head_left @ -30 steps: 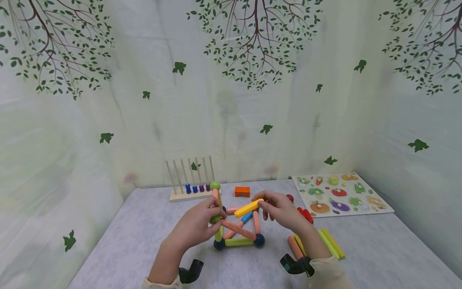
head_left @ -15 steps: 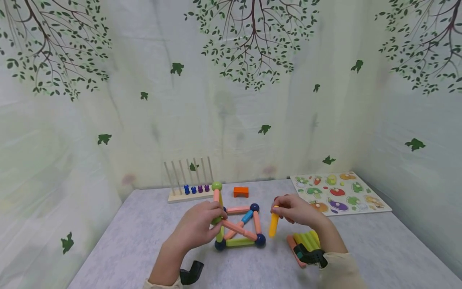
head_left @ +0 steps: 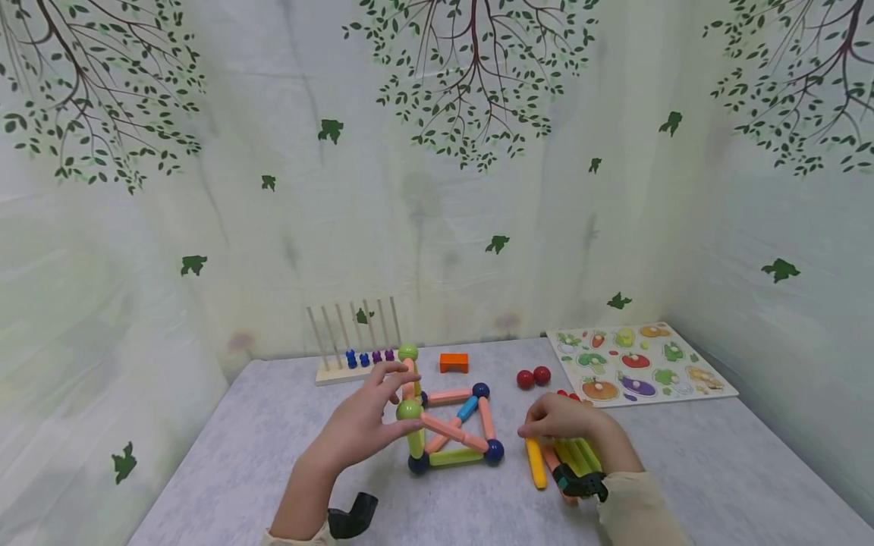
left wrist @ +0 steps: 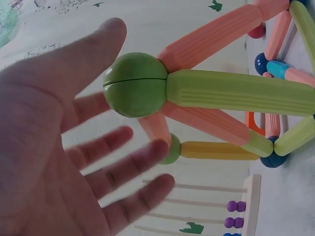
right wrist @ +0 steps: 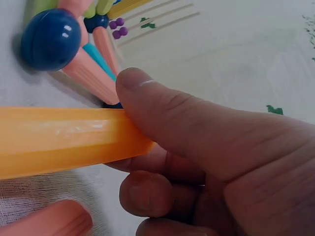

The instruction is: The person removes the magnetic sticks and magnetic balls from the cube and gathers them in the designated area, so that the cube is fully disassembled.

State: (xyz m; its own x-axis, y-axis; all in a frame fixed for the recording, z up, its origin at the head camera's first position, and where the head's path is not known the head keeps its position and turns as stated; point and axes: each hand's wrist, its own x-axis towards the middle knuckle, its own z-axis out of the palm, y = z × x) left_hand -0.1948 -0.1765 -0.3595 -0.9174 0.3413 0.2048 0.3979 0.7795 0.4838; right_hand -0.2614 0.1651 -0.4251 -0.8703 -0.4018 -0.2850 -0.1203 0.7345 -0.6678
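My right hand (head_left: pixel 570 423) pinches a yellow stick (right wrist: pixel 64 140) by its far end between thumb and fingers. This stick lies low over the table, just left of a row of other sticks. At the centre stands a frame of pink, green and blue sticks joined by balls, such as a navy ball (head_left: pixel 494 453) at its front right corner. My left hand (head_left: pixel 358 425) is spread around a light green ball (left wrist: pixel 135 84) on the frame's left side. In the left wrist view its fingers are relaxed and apart, the thumb right by the ball.
Pink and yellow-green sticks (head_left: pixel 582 455) lie partly under the right wrist. Behind are two red balls (head_left: pixel 532 378), an orange block (head_left: pixel 454 363), a pegged bead rack (head_left: pixel 334 373) and a vegetable puzzle board (head_left: pixel 710 387). A second green ball (head_left: pixel 408 352) tops the frame's back left.
My right hand has carried the yellow stick from above the frame rightward and down, beside the other sticks. The left hand has let go of the green ball and spread its fingers.
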